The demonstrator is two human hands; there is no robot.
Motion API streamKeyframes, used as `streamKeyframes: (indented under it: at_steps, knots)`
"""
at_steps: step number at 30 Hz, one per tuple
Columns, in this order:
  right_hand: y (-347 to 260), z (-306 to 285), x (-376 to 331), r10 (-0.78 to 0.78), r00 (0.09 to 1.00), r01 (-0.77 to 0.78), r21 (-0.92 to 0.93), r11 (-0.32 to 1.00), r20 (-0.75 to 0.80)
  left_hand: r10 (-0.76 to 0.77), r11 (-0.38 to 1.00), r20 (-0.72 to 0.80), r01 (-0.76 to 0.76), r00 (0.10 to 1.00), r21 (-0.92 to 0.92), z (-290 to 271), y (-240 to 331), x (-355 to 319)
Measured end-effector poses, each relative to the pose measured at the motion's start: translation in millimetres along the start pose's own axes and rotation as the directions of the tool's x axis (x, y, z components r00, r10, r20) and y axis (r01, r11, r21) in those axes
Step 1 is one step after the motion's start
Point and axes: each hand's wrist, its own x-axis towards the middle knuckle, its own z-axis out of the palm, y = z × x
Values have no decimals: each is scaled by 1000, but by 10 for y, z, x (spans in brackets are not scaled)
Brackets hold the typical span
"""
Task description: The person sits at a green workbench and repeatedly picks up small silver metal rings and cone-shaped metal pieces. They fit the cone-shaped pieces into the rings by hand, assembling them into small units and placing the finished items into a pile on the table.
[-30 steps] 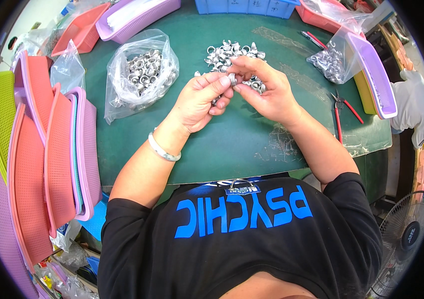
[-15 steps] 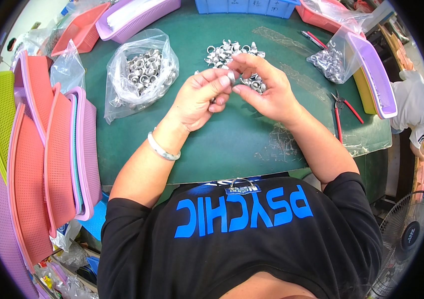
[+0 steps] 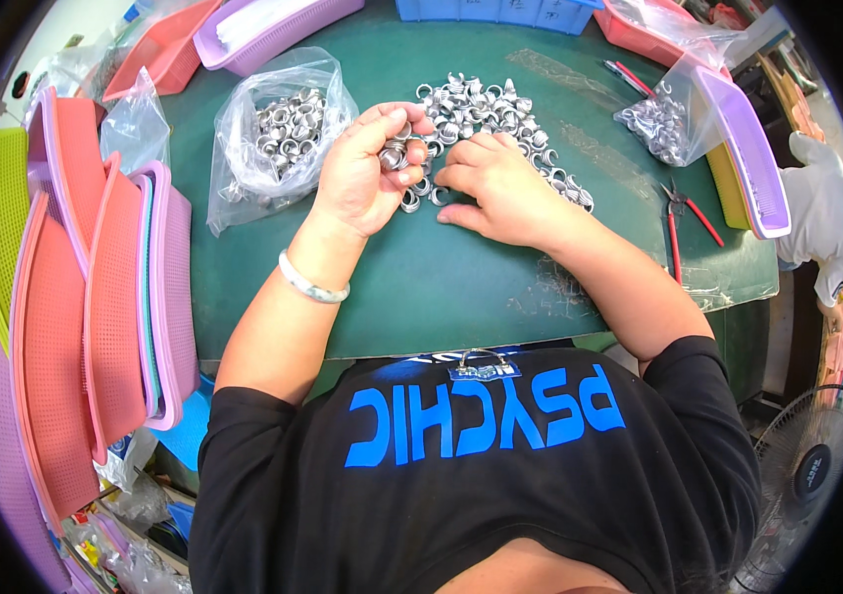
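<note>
My left hand (image 3: 360, 170) is turned palm up, its fingers curled round several silver metal rings (image 3: 395, 154). Just beside it my right hand (image 3: 502, 193) reaches palm down to the near edge of a loose pile of silver rings (image 3: 481, 102) on the green table (image 3: 471, 287). The right thumb stands apart from the bent fingers, and a ring lies by their tips. Part of the pile is hidden under this hand. Left of my hands, an open clear plastic bag (image 3: 233, 183) holds more rings (image 3: 291, 124).
Stacked plastic baskets (image 3: 50, 346) line the left side. A second bag of rings (image 3: 657, 129), red-handled pliers (image 3: 674, 213) and a purple basket (image 3: 753, 158) are at the right. A blue crate (image 3: 500, 12) stands at the back. A fan (image 3: 807, 475) and another person (image 3: 822, 203) are off the table's right edge.
My hands have moved apart. The left has turned palm up and shows several rings in it; the right has come down onto the pile's near edge, where more rings show.
</note>
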Motion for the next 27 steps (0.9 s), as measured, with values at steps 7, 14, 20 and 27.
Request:
streamKeyframes:
  at_steps: [7,14,20,27]
  knots:
    - [36,14,4,57,994,-38,198,979,-93,-28,1000,-104,28,994,0,72,4,-16]
    - [126,-35,-33,386,902,-109,762,638,-194,-127,949,-112,154,986,276,106,-15,-57]
    - [51,-88,-16,160,894,32,415,909,-418,65,824,-40,-31,997,565,246,-200,-137]
    - [70,-68,-33,229,909,36,614,788,-348,302,681,6,-220,953,699,176,-230,-98]
